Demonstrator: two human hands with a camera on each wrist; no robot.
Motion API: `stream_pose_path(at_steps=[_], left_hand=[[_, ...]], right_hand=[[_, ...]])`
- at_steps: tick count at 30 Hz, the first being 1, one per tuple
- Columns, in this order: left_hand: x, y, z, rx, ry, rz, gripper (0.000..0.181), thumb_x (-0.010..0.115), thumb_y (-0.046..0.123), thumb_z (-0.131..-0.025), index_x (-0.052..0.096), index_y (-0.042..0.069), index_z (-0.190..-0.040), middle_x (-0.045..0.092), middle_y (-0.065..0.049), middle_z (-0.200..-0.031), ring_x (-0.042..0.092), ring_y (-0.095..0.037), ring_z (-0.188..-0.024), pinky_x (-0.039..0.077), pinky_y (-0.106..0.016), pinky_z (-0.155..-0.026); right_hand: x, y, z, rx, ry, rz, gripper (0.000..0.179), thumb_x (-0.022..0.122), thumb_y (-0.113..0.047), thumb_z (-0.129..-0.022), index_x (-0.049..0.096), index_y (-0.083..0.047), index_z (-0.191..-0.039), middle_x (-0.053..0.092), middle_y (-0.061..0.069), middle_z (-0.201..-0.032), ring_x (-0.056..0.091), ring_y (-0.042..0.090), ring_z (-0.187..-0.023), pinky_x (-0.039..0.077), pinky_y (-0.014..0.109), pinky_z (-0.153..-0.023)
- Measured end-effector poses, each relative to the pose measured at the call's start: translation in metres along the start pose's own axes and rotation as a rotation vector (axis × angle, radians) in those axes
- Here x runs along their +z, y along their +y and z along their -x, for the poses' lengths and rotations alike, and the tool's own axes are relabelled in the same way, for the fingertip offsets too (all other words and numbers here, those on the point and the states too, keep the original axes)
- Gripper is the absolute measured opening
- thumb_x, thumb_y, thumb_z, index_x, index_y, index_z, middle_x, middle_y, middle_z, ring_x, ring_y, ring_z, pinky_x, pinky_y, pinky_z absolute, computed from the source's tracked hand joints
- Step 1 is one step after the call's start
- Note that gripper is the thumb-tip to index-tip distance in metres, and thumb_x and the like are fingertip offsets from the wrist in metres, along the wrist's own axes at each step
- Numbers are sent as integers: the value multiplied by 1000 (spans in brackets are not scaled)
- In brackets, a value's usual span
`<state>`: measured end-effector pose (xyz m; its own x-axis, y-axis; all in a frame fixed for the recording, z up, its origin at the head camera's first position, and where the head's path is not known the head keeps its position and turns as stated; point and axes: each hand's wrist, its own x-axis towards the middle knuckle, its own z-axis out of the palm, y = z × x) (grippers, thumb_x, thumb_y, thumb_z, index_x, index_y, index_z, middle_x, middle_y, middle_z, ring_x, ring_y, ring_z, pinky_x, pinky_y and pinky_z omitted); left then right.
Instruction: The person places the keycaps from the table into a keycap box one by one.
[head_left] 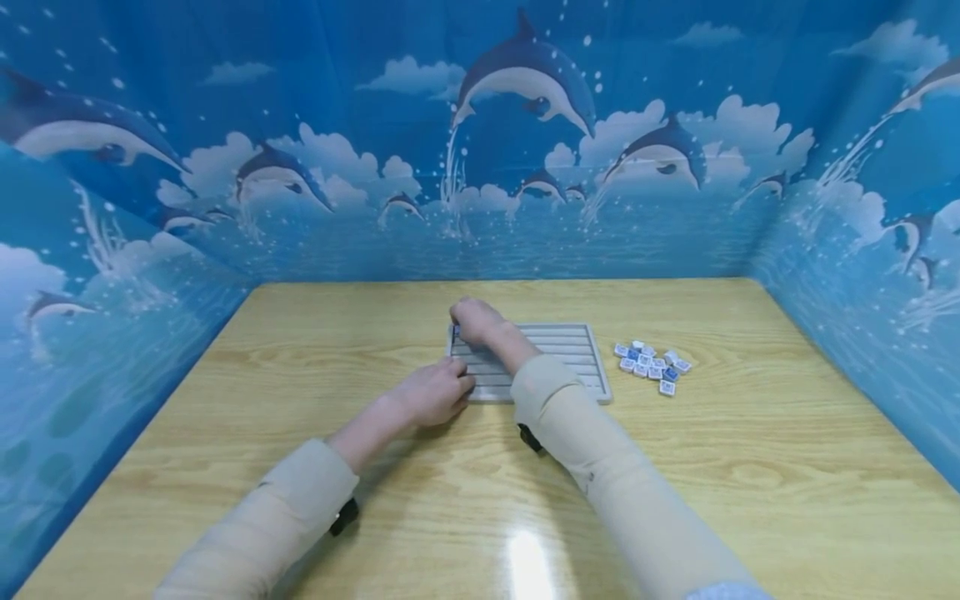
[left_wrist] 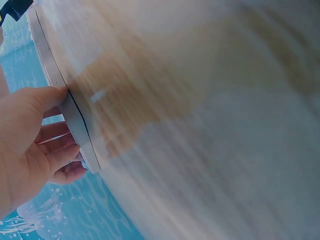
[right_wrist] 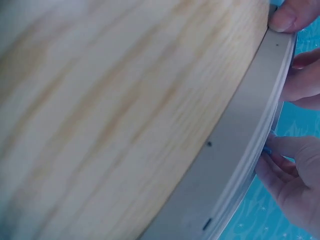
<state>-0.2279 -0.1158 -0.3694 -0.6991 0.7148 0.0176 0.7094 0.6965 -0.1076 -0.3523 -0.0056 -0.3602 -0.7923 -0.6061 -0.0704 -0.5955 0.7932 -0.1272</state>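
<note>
A grey tray [head_left: 562, 362] with parallel ridges lies on the table. My left hand [head_left: 438, 392] grips its near left corner; the thumb [left_wrist: 50, 97] presses the tray's side wall [left_wrist: 75, 125], and the fingers curl over the top. Stretched across the tray, my right hand [head_left: 480, 323] is at the far left corner. In the right wrist view, the right hand [right_wrist: 295, 175] pinches a small blue tile [right_wrist: 267, 149], mostly hidden by its fingers. Several small white and blue tiles [head_left: 645, 362] with printed marks lie in a loose group right of the tray.
The wooden table [head_left: 337, 325] spreads around the tray. A blue dolphin-print curtain [head_left: 337, 225] encloses it at the back and both sides. My right forearm [head_left: 600, 450] passes over the tray's near edge.
</note>
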Motion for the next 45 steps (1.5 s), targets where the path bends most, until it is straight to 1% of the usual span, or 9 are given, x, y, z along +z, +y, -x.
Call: stream_pose_path(at_steps=[7, 12, 15, 20, 23, 28, 34, 41, 45], left_hand=[[-1, 1, -1, -1, -19, 0, 19, 57, 21, -92, 62, 6, -103, 48, -7, -90, 46, -21, -83, 43, -35, -72], [-2, 0, 0, 0, -20, 1, 18, 57, 21, -92, 62, 6, -102, 48, -7, -90, 47, -21, -83, 43, -35, -71], [-2, 0, 0, -1, -21, 8, 18, 58, 20, -92, 62, 6, -102, 48, -7, -90, 47, -21, -83, 44, -35, -71], [-2, 1, -2, 6, -9, 8, 18, 58, 19, -92, 62, 6, -103, 49, -8, -91, 48, -22, -84, 44, -36, -72], [-2, 2, -3, 15, 1, 13, 18, 58, 19, -92, 62, 5, -103, 50, -8, -91, 49, -23, -85, 45, -36, -72], [-3, 3, -2, -3, -18, 28, 20, 57, 20, -92, 62, 5, -105, 50, -8, -91, 48, -22, -84, 44, -35, -72], [-2, 2, 0, -10, -22, 30, 21, 58, 20, -92, 62, 5, -106, 49, -7, -91, 47, -21, -84, 44, -35, -72], [-1, 1, -1, -14, -33, 33, 21, 59, 20, -91, 62, 6, -105, 49, -7, -90, 47, -21, -83, 44, -35, -72], [0, 1, -2, -25, -37, 28, 23, 59, 21, -91, 62, 6, -107, 50, -7, -92, 48, -21, -86, 45, -35, -74]], right_hand=[[-2, 2, -1, -5, -40, -41, 22, 49, 3, -89, 63, -5, -104, 58, 9, -102, 55, 21, -93, 46, 31, -78], [-4, 4, 1, -3, -24, -94, 21, 53, -1, -88, 65, -4, -105, 60, 8, -103, 56, 22, -95, 47, 32, -80], [-3, 4, 0, -6, -26, -83, 22, 52, -2, -90, 65, -4, -107, 61, 9, -105, 56, 22, -99, 46, 32, -84], [-3, 5, 1, -31, -1, -28, 21, 50, 1, -90, 67, -5, -100, 62, 8, -98, 56, 20, -91, 47, 30, -79], [-3, 5, 3, -31, 8, -32, 21, 50, 3, -89, 67, -5, -98, 62, 8, -96, 56, 20, -89, 47, 30, -76], [-2, 3, 4, -39, 18, -40, 19, 50, 2, -90, 66, -4, -98, 62, 9, -97, 56, 21, -90, 47, 31, -77], [-1, 2, 4, -35, 19, -37, 20, 52, -1, -90, 64, -4, -106, 60, 9, -105, 55, 22, -98, 46, 31, -83], [-6, 6, 8, -8, -30, -77, 32, 51, 3, -88, 60, -3, -118, 57, 11, -118, 51, 24, -111, 43, 32, -91], [-8, 12, 10, 6, -57, -117, 35, 52, 3, -87, 58, -3, -121, 56, 11, -121, 51, 24, -112, 44, 33, -91]])
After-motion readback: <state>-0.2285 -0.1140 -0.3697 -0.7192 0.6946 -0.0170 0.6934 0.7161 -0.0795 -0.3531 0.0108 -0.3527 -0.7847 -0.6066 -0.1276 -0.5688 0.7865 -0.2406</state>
